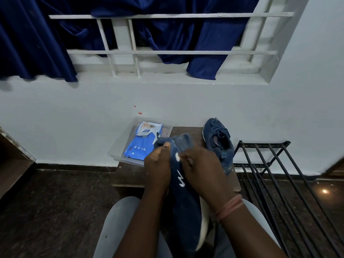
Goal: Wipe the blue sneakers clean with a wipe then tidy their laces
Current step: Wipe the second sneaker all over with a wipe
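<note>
One blue sneaker with a white sole lies on its side between my knees, its heel end pointing away from me. My left hand grips it near the collar, thumb up on the fabric. My right hand presses a small white wipe against the sneaker's side; only a scrap of the wipe shows between my fingers. The second blue sneaker stands on the small wooden table at the right, laces loose on top.
A clear plastic tray on the table holds blue wipe packs. A black metal shoe rack stands at the right. The white wall, a barred window and blue curtains lie beyond.
</note>
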